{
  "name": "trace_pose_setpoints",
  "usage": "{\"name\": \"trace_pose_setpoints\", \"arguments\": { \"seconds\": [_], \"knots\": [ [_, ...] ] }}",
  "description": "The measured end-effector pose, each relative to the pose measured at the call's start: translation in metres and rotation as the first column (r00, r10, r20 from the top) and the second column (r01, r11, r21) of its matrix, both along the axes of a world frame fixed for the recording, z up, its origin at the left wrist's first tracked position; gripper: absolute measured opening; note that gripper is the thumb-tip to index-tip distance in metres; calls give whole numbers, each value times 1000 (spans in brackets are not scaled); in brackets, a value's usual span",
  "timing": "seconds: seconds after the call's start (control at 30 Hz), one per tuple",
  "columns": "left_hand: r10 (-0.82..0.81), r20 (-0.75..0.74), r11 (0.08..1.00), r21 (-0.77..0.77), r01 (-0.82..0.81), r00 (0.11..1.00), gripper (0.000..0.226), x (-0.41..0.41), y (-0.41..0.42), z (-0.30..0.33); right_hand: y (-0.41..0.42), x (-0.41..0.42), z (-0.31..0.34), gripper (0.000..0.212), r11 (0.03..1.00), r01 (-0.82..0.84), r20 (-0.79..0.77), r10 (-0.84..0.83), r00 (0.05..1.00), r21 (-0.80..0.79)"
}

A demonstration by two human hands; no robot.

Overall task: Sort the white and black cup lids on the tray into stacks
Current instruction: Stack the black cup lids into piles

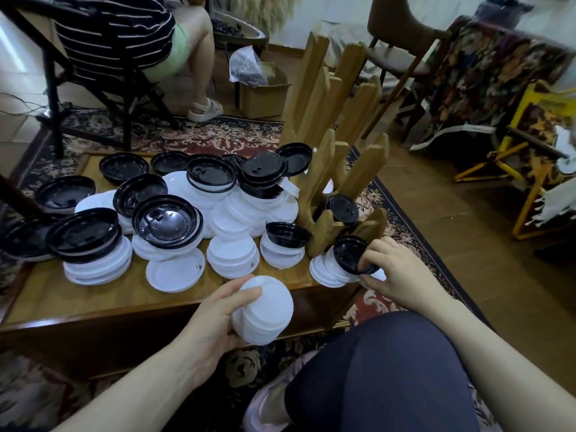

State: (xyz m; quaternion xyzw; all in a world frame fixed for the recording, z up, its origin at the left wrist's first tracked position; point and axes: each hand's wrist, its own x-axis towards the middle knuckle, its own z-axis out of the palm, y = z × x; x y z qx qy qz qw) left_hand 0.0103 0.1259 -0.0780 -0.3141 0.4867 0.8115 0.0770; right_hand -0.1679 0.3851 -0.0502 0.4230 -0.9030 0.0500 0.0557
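Note:
My left hand (215, 316) grips a stack of white lids (265, 310) held just above the near edge of the wooden tray (93, 304). My right hand (396, 269) pinches a black lid (349, 254) that sits tilted on a few white lids (327, 271) at the tray's near right corner. A mixed heap of black lids (166, 218) and white lids (232, 255) covers the middle and far part of the tray.
A wooden slotted rack (330, 169) stands at the tray's right side with a black lid (341, 208) in it. Another person sits on a chair (93, 73) at the far left. A cardboard box (265, 95) and more chairs stand behind. My knee (389, 369) is lower right.

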Motion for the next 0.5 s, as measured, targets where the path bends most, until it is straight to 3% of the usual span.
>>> {"name": "trace_pose_setpoints", "arguments": {
  "seconds": [0.13, 0.33, 0.5],
  "knots": [
    [10, -6, 1000, 3, -10, 1000, 44, 0, -2, 3, 0, 13, 17, 23, 990, 22, -13, -24, 1000, -142],
    [26, -15, 1000, 16, -26, 1000, 35, -4, -3, 8, 2, 29, 47, 14, 941, 52, -46, -72, 996, -335],
    [41, -28, 999, 0, -41, 999, 32, -7, -5, 11, -20, 19, 54, 8, 913, 17, -88, -58, 994, -407]
  ]
}}
